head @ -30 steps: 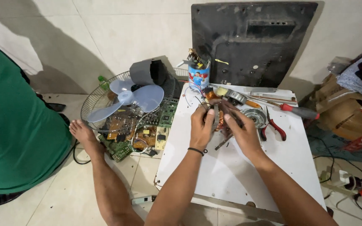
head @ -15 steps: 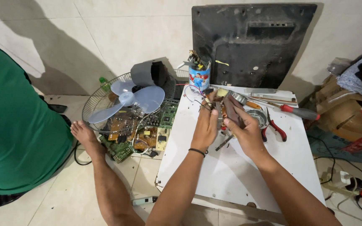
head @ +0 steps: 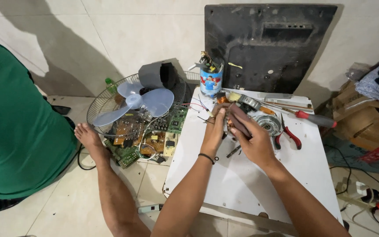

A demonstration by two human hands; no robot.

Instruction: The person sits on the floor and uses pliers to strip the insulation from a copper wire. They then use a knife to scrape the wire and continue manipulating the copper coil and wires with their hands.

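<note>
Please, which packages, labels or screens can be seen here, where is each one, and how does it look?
Labelled can: back edge of the white board, beyond the left hand; round, blue and red label, full of small tools.
Cardboard boxes: on the floor at the right; brown, one with a red printed side.
Dark panel: leaning on the wall behind the board; flat, black, rectangular; only its back shows.

A round tin can (head: 210,81) with a blue, red and white label stands at the back of the white table (head: 251,175). Brown cardboard boxes (head: 359,123) with a red edge sit at the right.
</note>
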